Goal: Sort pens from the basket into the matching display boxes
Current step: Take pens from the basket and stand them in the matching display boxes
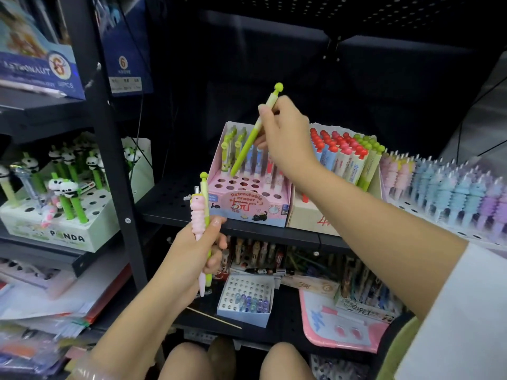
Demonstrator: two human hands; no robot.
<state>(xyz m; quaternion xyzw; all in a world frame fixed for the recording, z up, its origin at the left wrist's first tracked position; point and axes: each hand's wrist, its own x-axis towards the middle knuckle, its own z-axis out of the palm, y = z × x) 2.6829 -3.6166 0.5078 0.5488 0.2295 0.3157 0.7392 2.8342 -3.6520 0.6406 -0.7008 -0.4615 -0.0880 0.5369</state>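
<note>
My right hand pinches a lime-green plastic pen with a ball cap above the pink cardboard display box of punched holes. The pen slants, tip down-left, cap up-right, its point just over the box's back-left empty holes. My left hand, lower and in front of the box, grips a pink ridged pen and another green pen upright.
</note>
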